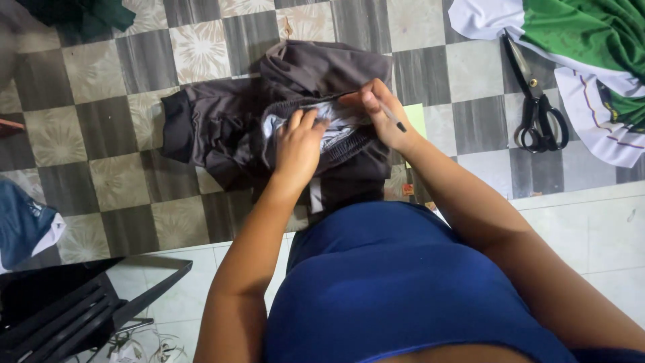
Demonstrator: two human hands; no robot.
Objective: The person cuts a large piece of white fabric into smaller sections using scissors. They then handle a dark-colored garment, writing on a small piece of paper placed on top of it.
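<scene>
A dark grey garment (pixel 222 121) lies crumpled on the checkered floor mat (pixel 127 175) in front of me. My left hand (pixel 299 144) presses down on its elastic waistband, where a pale inner lining shows. At the right end of the waistband, my right hand (pixel 379 111) pinches the fabric edge and holds a thin pen-like tool (pixel 393 117) between its fingers. Both hands rest on the same part of the garment, a little apart.
Black scissors (pixel 537 111) lie on the mat to the right, beside a green and white garment (pixel 591 47). A blue cloth (pixel 23 225) is at the left edge, a dark green cloth (pixel 80 13) at top left, a black frame (pixel 74 302) at bottom left.
</scene>
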